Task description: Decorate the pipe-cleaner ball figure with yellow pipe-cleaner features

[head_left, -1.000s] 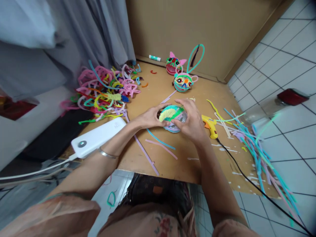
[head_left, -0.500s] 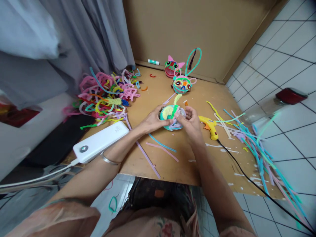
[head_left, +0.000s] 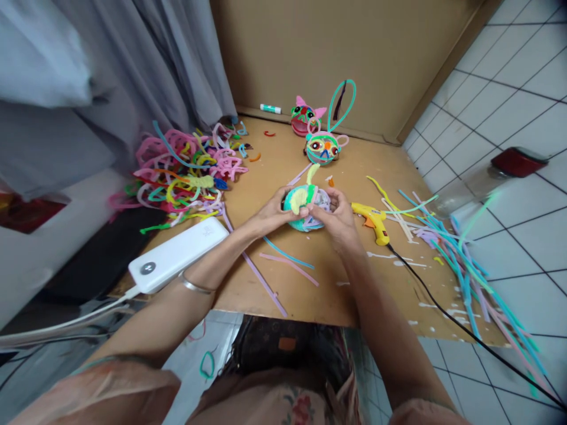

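— Fingers (head_left: 296, 211) of the left hand (head_left: 274, 215) are curling around the pipe-cleaner ball (head_left: 305, 205), right?

— Yes, and the right hand (head_left: 339, 217) is gripping it from the other side; both are clasping it just above the tabletop (head_left: 310, 295), near its middle.

— What is lying nearby?

— A yellow glue gun (head_left: 374, 221) is resting just right of the right hand, a white power bank (head_left: 177, 254) is sitting beside the left forearm, and two finished animal heads (head_left: 322, 147) are standing farther back.
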Available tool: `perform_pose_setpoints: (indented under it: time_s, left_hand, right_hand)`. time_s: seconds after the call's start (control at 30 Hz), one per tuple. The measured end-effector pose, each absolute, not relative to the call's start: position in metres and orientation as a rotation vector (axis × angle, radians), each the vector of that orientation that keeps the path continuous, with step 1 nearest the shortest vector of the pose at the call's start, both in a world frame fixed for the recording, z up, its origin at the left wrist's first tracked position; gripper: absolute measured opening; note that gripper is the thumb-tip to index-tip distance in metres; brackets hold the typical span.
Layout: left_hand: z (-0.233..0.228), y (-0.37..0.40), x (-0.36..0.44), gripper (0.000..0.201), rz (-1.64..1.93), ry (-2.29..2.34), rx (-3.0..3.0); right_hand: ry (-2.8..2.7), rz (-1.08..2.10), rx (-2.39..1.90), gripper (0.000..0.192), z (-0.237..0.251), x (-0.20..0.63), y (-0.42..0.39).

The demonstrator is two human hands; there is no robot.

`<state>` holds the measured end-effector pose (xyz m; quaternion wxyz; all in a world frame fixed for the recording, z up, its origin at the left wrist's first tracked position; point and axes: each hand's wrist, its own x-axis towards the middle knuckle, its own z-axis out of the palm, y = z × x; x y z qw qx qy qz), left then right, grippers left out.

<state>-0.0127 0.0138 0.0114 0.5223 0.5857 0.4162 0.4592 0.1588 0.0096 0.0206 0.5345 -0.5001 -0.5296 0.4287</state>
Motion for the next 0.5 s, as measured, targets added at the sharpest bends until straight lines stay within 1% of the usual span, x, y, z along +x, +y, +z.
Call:
perform_pose_setpoints:
  time_s: [0.23, 0.5]
  left_hand:
    - [0.0063, 0.0125, -0.0093, 0.088, 1.148, 0.964, 1.389]
    - [0.0044, 0.0130, -0.0037, 0.096, 1.179, 1.029, 1.360]
  right_hand:
    - [-1.292, 1.015, -1.200, 0.077, 0.0261, 0.1577, 0.0071]
    - [-1.258, 1.024, -1.151, 0.076, 0.0198, 0.1575, 0.0106]
